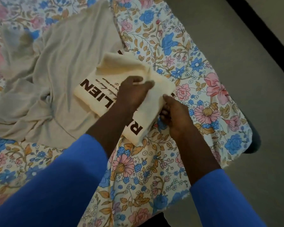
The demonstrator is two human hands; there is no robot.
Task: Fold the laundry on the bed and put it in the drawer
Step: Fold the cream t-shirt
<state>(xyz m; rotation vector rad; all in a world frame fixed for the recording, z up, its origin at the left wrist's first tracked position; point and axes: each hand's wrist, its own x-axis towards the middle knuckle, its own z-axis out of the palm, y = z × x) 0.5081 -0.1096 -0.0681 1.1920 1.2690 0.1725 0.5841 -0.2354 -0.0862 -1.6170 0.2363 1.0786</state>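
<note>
A cream T-shirt (121, 74) with dark brown lettering lies partly folded on the floral bed sheet (146, 169), near the bed's right edge. My left hand (133, 92) rests on top of it and pinches a fold of its cloth between thumb and fingers. My right hand (174, 112) grips the shirt's right edge with curled fingers, some tucked under the cloth. Both arms wear blue sleeves. No drawer is in view.
A larger beige garment (59, 71) lies spread and crumpled on the bed to the left of the shirt, its edge touching it. The bed's corner ends at the right, beside grey floor (236, 46) with a dark strip at the far right.
</note>
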